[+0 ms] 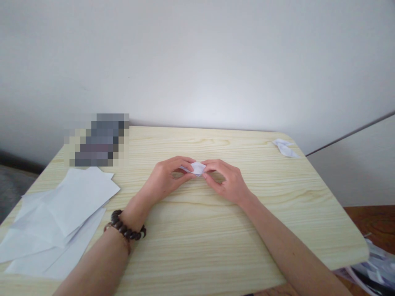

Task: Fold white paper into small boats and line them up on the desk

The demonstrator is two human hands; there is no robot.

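At the middle of the tabletop (197,246), I remotely watch the left hand (166,174) and right hand (227,179) pinch a folded paper (199,168) from opposite ends, apparently to steady it. Loose sheets (83,197) lie at eight o'clock, probably for reach; a paper figure (285,150) at two o'clock seems placed clear.

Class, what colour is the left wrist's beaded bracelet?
Dark brown bracelet, clearest in the head view.

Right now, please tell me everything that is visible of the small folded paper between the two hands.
The folded paper is small, white and angular, its near edge apparently layered. The left hand pinches one end, the right hand the other; their grip partly hides both ends. It is near the middle of the pale table; whether it touches the surface, I cannot tell.
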